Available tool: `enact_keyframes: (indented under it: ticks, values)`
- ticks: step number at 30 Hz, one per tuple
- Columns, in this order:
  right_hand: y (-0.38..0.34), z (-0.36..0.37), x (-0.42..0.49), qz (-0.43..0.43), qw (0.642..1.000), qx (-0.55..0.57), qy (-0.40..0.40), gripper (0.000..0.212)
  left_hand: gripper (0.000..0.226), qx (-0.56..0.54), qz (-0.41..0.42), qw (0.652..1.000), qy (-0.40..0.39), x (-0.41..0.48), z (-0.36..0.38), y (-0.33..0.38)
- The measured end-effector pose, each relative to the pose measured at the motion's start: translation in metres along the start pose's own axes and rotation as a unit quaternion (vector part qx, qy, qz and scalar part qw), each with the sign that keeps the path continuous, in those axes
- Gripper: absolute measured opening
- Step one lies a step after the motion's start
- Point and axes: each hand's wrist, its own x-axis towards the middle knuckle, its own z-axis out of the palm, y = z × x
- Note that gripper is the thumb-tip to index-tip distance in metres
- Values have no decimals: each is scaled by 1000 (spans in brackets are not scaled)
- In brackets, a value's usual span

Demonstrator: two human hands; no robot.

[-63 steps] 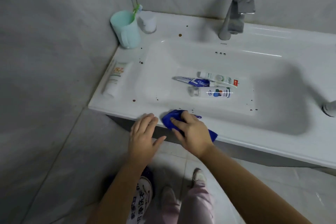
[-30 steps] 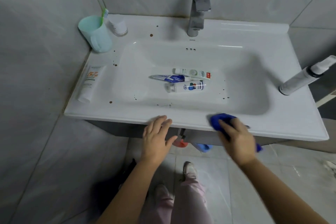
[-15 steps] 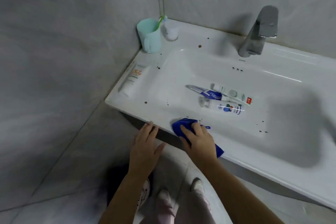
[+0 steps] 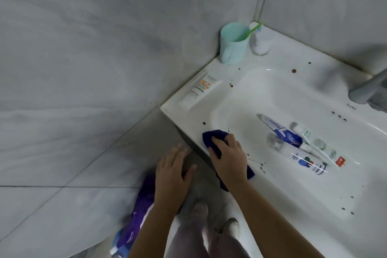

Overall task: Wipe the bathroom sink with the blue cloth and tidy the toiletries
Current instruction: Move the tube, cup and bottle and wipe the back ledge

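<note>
The right hand (image 4: pixel 228 159) lies on the blue cloth (image 4: pixel 213 137), fingers laid over it and pressing it down rather than closing round it. The cloth sits on the front rim of the sink (image 4: pixel 261 94), close to the front-left corner. A second ago it was far along the right of that rim, and half a second ago it was back left of the middle, so the wipe has run the front edge both ways and now nears its left end. The left hand (image 4: pixel 171 172) has come off the rim, where it rested in every earlier view. It is now open and holds nothing, fingers straight, in front of the sink and apart from it.

Judging by what lies here, only the front strip has been covered. A brown spot (image 4: pixel 204 123) sits on the rim just beyond the cloth, and more brown spots (image 4: pixel 294 71) dot the back ledge and the basin (the nearest one looks like the next to go). Tidying has not begun: three tubes (image 4: pixel 299 157) lie loose in the basin, touching or overlapping, and a white tube (image 4: pixel 200 92) lies flat on the left rim. The green cup (image 4: pixel 233 43) with its toothbrush (image 4: pixel 254 28) stands upright in the back corner beside a small white jar (image 4: pixel 260 45)
</note>
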Motion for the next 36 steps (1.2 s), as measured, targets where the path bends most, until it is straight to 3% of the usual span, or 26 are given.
enact_keyframes:
  ticks: [4, 10, 19, 26, 36]
  values:
    - [0, -14, 8, 46, 998, 43, -11, 32, 48, -13, 2, 1000, 12, 34, -12, 4]
    - [6, -52, 41, 120, 990, 46, 52, 35, 44, -1, 50, 999, 2, 127, -12, 11]
    - [-5, -71, 83, 157, 978, 50, 131, 34, 53, -40, 52, 994, -87, 206, 2, 18]
    - [1, -90, 61, 193, 958, 81, 197, 31, 51, -120, 74, 987, -79, 198, -3, 44]
    - [60, -169, -60, 315, 887, 80, 328, 32, 51, -226, 271, 917, -183, 106, 28, 162]
